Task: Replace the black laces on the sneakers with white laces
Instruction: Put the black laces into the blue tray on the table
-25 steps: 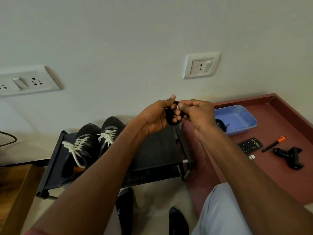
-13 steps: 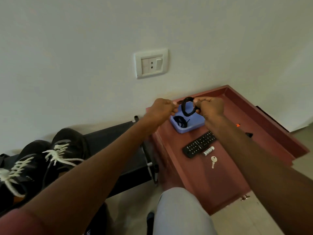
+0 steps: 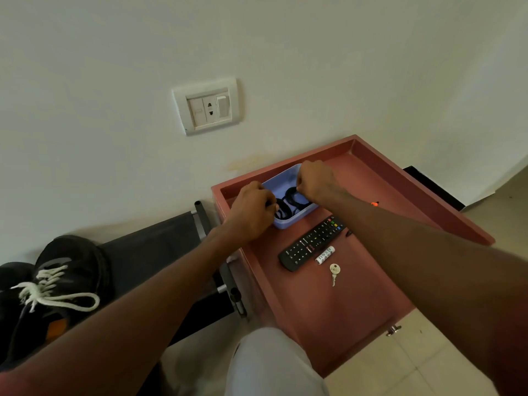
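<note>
Both my hands over the blue tray [image 3: 294, 221] on the red worktop [image 3: 357, 295]. Left hand [image 3: 251, 212] and right hand [image 3: 315, 181] curled, pinching coiled black laces [image 3: 288, 202] inside it. White-laced sneakers [image 3: 57, 287] sit on the rack, far left.

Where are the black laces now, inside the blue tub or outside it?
Inside. The black laces lie coiled in the blue tub on the red table, with the left hand and right hand over them.
</note>
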A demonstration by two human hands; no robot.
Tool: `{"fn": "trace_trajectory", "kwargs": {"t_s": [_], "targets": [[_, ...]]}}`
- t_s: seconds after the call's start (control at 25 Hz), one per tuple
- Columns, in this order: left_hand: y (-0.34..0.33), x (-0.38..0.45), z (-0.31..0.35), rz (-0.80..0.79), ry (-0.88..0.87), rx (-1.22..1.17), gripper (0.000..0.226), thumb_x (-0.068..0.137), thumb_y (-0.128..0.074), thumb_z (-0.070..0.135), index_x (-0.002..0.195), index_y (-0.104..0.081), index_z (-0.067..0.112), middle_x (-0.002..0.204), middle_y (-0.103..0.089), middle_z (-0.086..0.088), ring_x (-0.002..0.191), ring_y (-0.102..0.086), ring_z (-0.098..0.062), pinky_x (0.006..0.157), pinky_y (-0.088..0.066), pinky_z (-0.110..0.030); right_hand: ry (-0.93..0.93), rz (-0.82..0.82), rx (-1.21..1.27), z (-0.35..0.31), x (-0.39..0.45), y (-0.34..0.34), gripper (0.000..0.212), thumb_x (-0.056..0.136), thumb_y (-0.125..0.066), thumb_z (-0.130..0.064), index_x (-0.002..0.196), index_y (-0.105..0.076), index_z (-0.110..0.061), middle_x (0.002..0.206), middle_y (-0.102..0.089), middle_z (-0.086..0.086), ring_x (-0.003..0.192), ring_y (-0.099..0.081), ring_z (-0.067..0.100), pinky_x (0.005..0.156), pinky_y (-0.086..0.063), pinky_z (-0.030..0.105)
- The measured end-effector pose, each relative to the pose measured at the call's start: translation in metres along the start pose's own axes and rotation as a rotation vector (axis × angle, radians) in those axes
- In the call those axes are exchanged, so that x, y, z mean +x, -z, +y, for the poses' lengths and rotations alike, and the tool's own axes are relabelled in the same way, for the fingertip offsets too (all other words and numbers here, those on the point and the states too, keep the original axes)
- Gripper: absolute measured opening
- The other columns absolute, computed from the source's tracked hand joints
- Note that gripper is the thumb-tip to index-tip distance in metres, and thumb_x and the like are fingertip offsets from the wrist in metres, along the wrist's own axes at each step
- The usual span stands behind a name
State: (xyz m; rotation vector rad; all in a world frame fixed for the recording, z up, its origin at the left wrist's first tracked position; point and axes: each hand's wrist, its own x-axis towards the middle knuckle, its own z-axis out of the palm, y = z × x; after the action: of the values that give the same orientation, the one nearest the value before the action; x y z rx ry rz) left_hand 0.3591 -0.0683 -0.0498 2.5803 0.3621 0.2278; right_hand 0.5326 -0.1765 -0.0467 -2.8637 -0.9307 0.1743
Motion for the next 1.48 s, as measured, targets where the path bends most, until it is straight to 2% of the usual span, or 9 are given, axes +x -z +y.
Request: {"fn": "trace_trajectory", "kwargs": {"t_s": [0.08, 0.24, 0.6, 0.76, 0.84, 0.96, 1.12, 1.28, 1.48], "targets": [[-0.001, 0.000, -0.004, -0.051, 0.031, -0.003, 0.022, 0.100, -0.065, 0.024, 0.115, -0.073, 0.010, 0.121, -0.058, -0.007, 0.108, -0.055, -0.020, 0.094, -0.048, -0.034, 0.005, -0.018, -0.041, 0.001, -0.001, 0.000, 0.018, 0.090, -0.064, -0.002, 0.075, -0.060, -0.010, 0.083, -0.062, 0.014, 0.077, -0.058, 0.030, 0.067, -0.044, 0.033], [-0.001, 0.001, -0.007, -0.036, 0.051, -0.069, 0.036, 0.100, -0.067, 0.024, 0.132, -0.062, 0.009, 0.135, -0.057, -0.008, 0.114, -0.058, -0.023, 0.094, -0.043, -0.027, -0.035, 0.032, 0.097, 0.004, 0.004, -0.010, 0.013, 0.087, -0.068, -0.003, 0.096, -0.077, -0.005, 0.092, -0.076, 0.013, 0.084, -0.070, 0.030, 0.075, -0.061, 0.039], [-0.002, 0.000, -0.011, -0.030, 0.039, -0.085, 0.046, 0.100, -0.066, 0.023, 0.141, -0.051, 0.008, 0.139, -0.053, -0.010, 0.123, -0.054, -0.024, 0.096, -0.038, -0.023, -0.180, 0.088, 0.307, 0.004, 0.004, -0.007, 0.008, 0.090, -0.074, -0.009, 0.092, -0.081, -0.008, 0.088, -0.078, 0.007, 0.081, -0.072, 0.022, 0.076, -0.063, 0.038], [0.000, -0.005, -0.007, -0.007, -0.011, -0.063, 0.050, 0.101, -0.065, 0.023, 0.145, -0.048, 0.007, 0.144, -0.051, -0.009, 0.131, -0.049, -0.022, 0.104, -0.034, -0.022, -0.107, -0.019, 0.176, 0.000, -0.007, -0.009, 0.005, 0.084, -0.072, -0.009, 0.079, -0.071, -0.010, 0.074, -0.065, 0.004, 0.065, -0.059, 0.019, 0.051, -0.042, 0.027], [0.001, -0.008, -0.008, 0.026, -0.036, -0.044, 0.054, 0.101, -0.064, 0.024, 0.148, -0.046, 0.008, 0.147, -0.050, -0.008, 0.136, -0.046, -0.023, 0.113, -0.034, -0.029, -0.063, -0.053, 0.124, -0.004, -0.012, -0.007, 0.021, 0.082, -0.067, -0.006, 0.068, -0.053, -0.011, 0.064, -0.048, 0.003, 0.057, -0.046, 0.019, 0.046, -0.029, 0.027], [0.005, -0.013, -0.006, 0.074, -0.051, -0.031, 0.055, 0.100, -0.064, 0.024, 0.150, -0.045, 0.010, 0.148, -0.049, -0.007, 0.137, -0.044, -0.022, 0.116, -0.034, -0.034, -0.018, -0.057, 0.109, -0.006, -0.018, 0.002, 0.033, 0.081, -0.059, 0.004, 0.062, -0.039, -0.014, 0.064, -0.046, 0.005, 0.054, -0.040, 0.019, 0.047, -0.028, 0.028], [0.011, -0.019, 0.003, 0.106, -0.031, -0.019, 0.055, 0.100, -0.064, 0.024, 0.150, -0.045, 0.011, 0.149, -0.049, -0.007, 0.138, -0.044, -0.023, 0.116, -0.035, -0.036, -0.053, -0.073, 0.131, -0.005, -0.021, 0.006, 0.031, 0.084, -0.059, 0.001, 0.064, -0.042, -0.015, 0.065, -0.052, 0.006, 0.061, -0.049, 0.023, 0.047, -0.033, 0.028], [0.014, -0.038, 0.012, 0.099, -0.050, -0.029, 0.054, 0.101, -0.063, 0.026, 0.150, -0.046, 0.012, 0.150, -0.049, -0.006, 0.141, -0.043, -0.022, 0.117, -0.032, -0.034, -0.055, 0.181, 0.315, -0.003, -0.043, 0.009, 0.022, 0.088, -0.055, -0.002, 0.091, -0.076, -0.006, 0.098, -0.078, 0.009, 0.084, -0.071, 0.025, 0.072, -0.060, 0.038], [0.028, -0.078, 0.055, 0.090, -0.092, -0.085, 0.048, 0.100, -0.064, 0.023, 0.145, -0.052, 0.011, 0.141, -0.058, -0.007, 0.133, -0.049, -0.024, 0.108, -0.036, -0.031, -0.091, 0.471, 0.649, -0.006, -0.123, 0.028, 0.026, 0.096, -0.058, -0.004, 0.104, -0.080, -0.014, 0.106, -0.079, -0.001, 0.100, -0.071, 0.016, 0.089, -0.057, 0.034]]}}
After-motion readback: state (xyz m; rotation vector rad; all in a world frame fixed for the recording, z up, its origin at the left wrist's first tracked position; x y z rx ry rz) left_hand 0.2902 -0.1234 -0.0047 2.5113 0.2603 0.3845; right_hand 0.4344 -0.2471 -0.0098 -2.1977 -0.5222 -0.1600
